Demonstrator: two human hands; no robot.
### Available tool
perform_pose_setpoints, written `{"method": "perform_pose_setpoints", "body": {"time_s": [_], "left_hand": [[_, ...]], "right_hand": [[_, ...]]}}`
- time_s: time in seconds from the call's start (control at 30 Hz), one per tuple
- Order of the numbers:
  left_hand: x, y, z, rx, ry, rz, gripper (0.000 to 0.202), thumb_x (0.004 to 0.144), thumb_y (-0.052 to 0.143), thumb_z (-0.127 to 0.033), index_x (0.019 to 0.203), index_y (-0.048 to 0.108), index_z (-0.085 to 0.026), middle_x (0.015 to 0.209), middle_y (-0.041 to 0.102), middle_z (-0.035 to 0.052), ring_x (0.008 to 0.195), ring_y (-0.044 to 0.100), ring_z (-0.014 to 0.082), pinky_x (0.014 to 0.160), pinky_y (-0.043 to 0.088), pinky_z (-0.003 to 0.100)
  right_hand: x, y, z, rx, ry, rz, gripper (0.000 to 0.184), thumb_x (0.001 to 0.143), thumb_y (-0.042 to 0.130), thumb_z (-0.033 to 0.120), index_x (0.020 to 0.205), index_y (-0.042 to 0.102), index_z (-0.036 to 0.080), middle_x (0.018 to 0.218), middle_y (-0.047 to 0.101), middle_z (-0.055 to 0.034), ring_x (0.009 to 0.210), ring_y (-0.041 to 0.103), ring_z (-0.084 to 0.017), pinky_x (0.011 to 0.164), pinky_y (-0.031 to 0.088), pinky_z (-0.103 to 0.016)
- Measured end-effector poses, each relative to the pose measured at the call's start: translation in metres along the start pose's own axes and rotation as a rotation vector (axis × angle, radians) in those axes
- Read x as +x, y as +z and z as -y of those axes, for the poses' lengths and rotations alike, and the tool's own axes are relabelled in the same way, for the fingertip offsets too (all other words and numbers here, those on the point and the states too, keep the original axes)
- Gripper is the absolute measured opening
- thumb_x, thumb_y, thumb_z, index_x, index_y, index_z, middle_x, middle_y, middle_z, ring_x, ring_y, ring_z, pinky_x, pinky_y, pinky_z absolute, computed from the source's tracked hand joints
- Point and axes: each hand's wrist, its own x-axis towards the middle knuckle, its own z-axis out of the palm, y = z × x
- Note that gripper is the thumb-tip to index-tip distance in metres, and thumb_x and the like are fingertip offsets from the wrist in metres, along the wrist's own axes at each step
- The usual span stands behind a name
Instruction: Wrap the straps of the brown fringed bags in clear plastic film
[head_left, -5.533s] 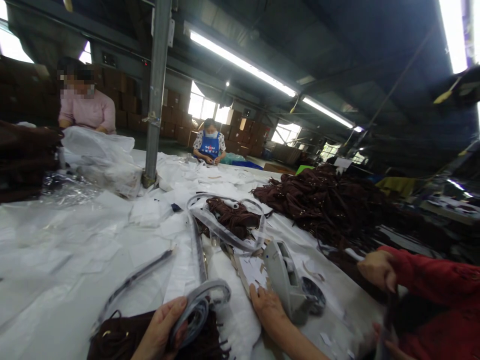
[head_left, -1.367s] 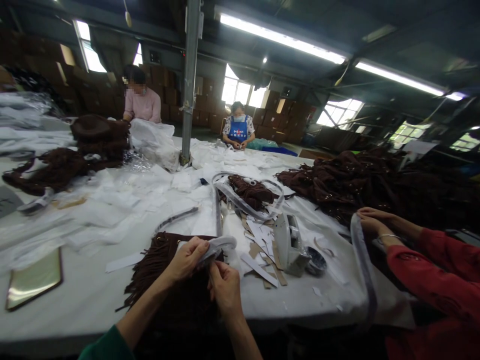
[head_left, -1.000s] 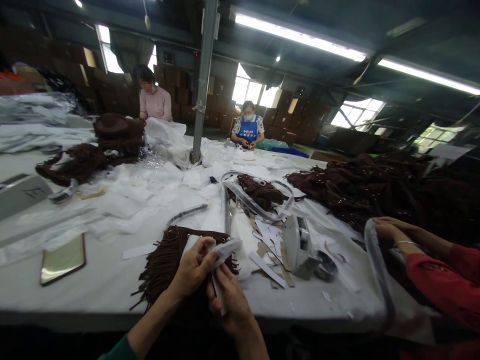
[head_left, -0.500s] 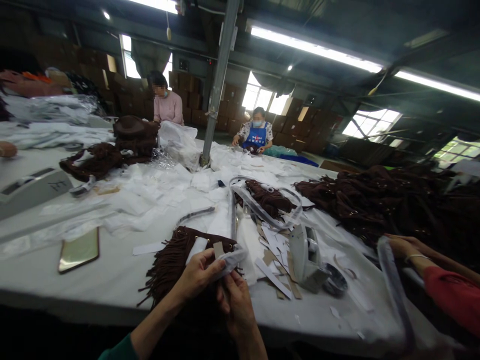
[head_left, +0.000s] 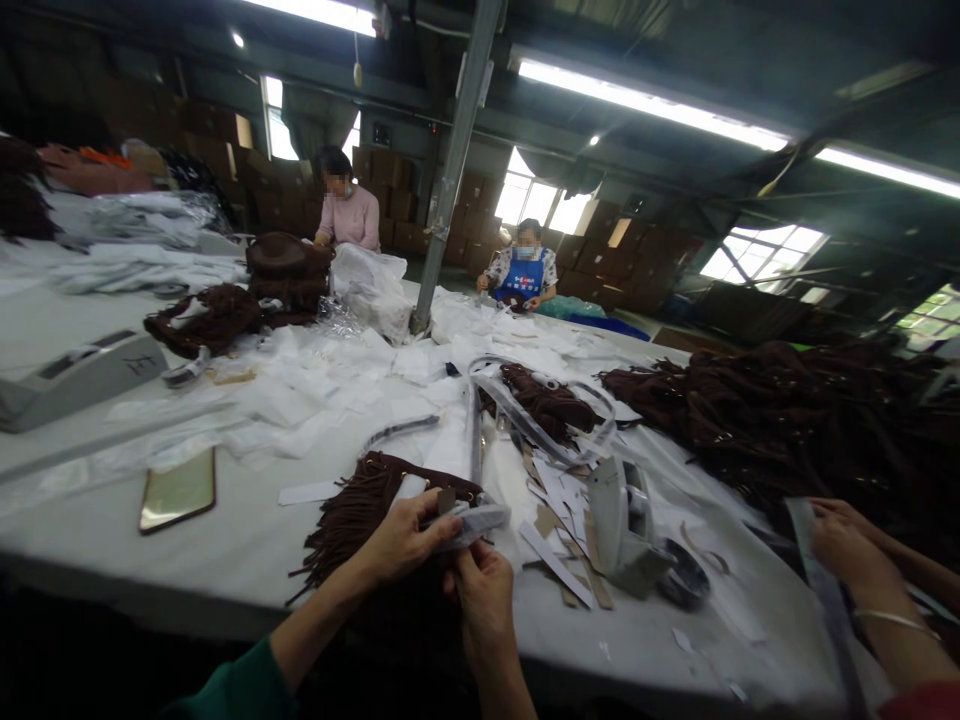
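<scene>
Over a white-sheeted work table (head_left: 82, 500), the person's left hand (head_left: 405, 548), coming from a green sleeve (head_left: 232, 690), curls nearly closed around a short, grey, plastic-wrapped strap (head_left: 472, 523), while the right hand (head_left: 484, 597) grips the same strap from below, its fingers bent tightly. Directly beneath the strap lies a dark brown suede bag with long cut fringe (head_left: 352, 515), a small tan card tag (head_left: 448, 500) sitting at its gold-studded top edge. Just right of the hands are scattered strips of white paper and tan card (head_left: 555, 510), beside an upright pale grey tape dispenser (head_left: 619, 525) and a dark round dish (head_left: 684, 578). Farther along, a looped clear-wrapped strap (head_left: 570, 438) circles a small bundle of brown fringe (head_left: 544, 398). At the right edge, a co-worker's hand (head_left: 844, 545) rests on a long grey strap (head_left: 825, 600), near a large heap of brown fringed bags (head_left: 765, 430). To the left lie crumpled white tissue sheets (head_left: 315, 385), a flat gold-faced panel (head_left: 178, 490) and stacked brown bags (head_left: 285, 265). Beyond the table, a person in a pink top (head_left: 346, 218) and another in a blue apron (head_left: 521, 275) sit facing this way.
</scene>
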Motion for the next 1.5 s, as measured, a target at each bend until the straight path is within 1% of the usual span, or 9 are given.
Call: {"method": "perform_pose_setpoints", "body": {"time_s": [0.1,0.23,0.47,0.67,0.8,0.97,1.17,1.33,1.5], "left_hand": [[0.002,-0.002,0.005,0.049,-0.007,-0.024,0.035,0.084,0.056,-0.047,0.086,0.067,-0.013,0.082,0.066,0.0033,0.077,0.057,0.0185,0.070,0.043,0.026],[0.004,-0.009,0.007,0.015,-0.023,-0.075,0.035,0.083,0.059,-0.046,0.089,0.067,-0.012,0.079,0.065,0.0034,0.074,0.056,0.0172,0.065,0.042,0.025],[0.019,-0.025,-0.010,-0.131,-0.056,0.047,0.034,0.079,0.064,-0.042,0.092,0.068,-0.011,0.081,0.065,0.0037,0.073,0.056,0.0165,0.067,0.043,0.025],[0.031,-0.029,-0.019,-0.020,-0.030,0.210,0.031,0.077,0.064,-0.041,0.083,0.066,-0.011,0.066,0.053,-0.0026,0.062,0.045,0.0116,0.057,0.035,0.022],[0.038,-0.024,-0.007,0.142,0.002,0.260,0.023,0.077,0.061,-0.035,0.077,0.064,-0.012,0.064,0.050,-0.0040,0.062,0.043,0.0113,0.058,0.034,0.022],[0.040,-0.018,0.008,0.188,-0.007,0.262,0.011,0.075,0.057,-0.023,0.074,0.063,-0.014,0.065,0.051,-0.0041,0.064,0.044,0.0119,0.061,0.033,0.023],[0.032,-0.019,0.006,0.067,-0.042,0.320,0.015,0.074,0.062,-0.029,0.077,0.065,-0.015,0.069,0.051,-0.0043,0.068,0.045,0.0127,0.059,0.033,0.022],[0.035,-0.015,0.016,-0.098,-0.096,0.304,0.028,0.074,0.065,-0.040,0.081,0.068,-0.012,0.066,0.054,-0.0032,0.063,0.043,0.0110,0.057,0.032,0.022],[0.040,-0.013,0.031,-0.271,-0.169,0.298,0.042,0.067,0.068,-0.051,0.080,0.067,-0.011,0.068,0.059,-0.0003,0.062,0.047,0.0113,0.058,0.037,0.023]], "right_hand": [[0.003,0.000,0.000,-0.102,0.008,-0.015,0.041,0.072,0.070,0.051,0.066,0.061,0.012,0.046,0.055,0.0021,0.035,0.038,-0.003,0.036,0.022,-0.017],[-0.005,-0.008,0.003,-0.075,0.000,-0.045,0.046,0.067,0.077,0.047,0.094,0.060,0.014,0.049,0.058,0.0045,0.035,0.043,-0.005,0.036,0.027,-0.016],[-0.014,-0.021,0.018,-0.013,-0.095,0.098,0.054,0.059,0.084,0.039,0.103,0.062,0.018,0.086,0.073,-0.0076,0.073,0.067,-0.021,0.065,0.055,-0.032],[0.001,-0.021,0.043,-0.410,-0.430,-0.082,0.026,0.082,0.061,0.042,0.092,0.070,0.019,0.065,0.064,-0.0012,0.063,0.061,-0.018,0.065,0.052,-0.031],[0.015,-0.023,0.048,-0.675,-0.678,-0.076,0.021,0.087,0.056,0.036,0.090,0.072,0.022,0.084,0.066,-0.0046,0.080,0.062,-0.019,0.073,0.050,-0.032],[0.031,-0.027,0.030,-0.684,-0.686,0.041,0.020,0.089,0.053,0.029,0.096,0.071,0.023,0.093,0.069,-0.0049,0.088,0.064,-0.019,0.080,0.052,-0.032],[0.038,-0.032,0.020,-0.642,-0.720,0.074,0.018,0.088,0.055,0.029,0.089,0.072,0.024,0.087,0.069,-0.0032,0.084,0.066,-0.018,0.077,0.053,-0.030],[0.037,-0.031,0.017,-0.687,-0.649,-0.127,0.024,0.084,0.061,0.037,0.100,0.068,0.021,0.087,0.071,-0.0037,0.078,0.068,-0.019,0.071,0.055,-0.030],[0.038,-0.037,0.003,-0.933,-1.000,0.012,0.027,0.088,0.057,0.034,0.111,0.065,0.021,0.107,0.069,-0.0093,0.101,0.064,-0.025,0.087,0.053,-0.041]]}}
